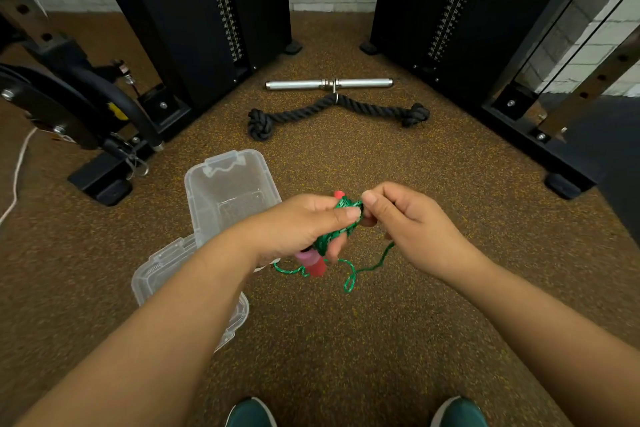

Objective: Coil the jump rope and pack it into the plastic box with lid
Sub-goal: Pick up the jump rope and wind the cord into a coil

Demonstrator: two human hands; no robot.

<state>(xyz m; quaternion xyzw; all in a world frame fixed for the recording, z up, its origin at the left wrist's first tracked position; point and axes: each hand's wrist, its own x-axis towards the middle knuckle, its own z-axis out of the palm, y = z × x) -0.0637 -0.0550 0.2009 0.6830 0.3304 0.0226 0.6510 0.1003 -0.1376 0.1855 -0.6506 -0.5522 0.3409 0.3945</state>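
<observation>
My left hand [304,224] grips a bundle of green jump rope [341,224] wound around its red and pink handles [311,262], whose ends stick out above and below the fist. My right hand [405,218] pinches the green cord at the top of the bundle, thumb and fingers closed on it. A loose tail of rope [351,276] hangs below both hands in a loop. The clear plastic box [230,191] stands open on the floor just left of my left hand. Its clear lid [157,276] lies beside it, partly hidden under my left forearm.
A black thick rope attachment [337,113] and a metal bar [329,84] lie on the speckled brown floor ahead. Black weight-stack towers [194,17] [460,10] stand left and right. A machine base [100,180] sits at the left. My shoes [251,412] show at the bottom.
</observation>
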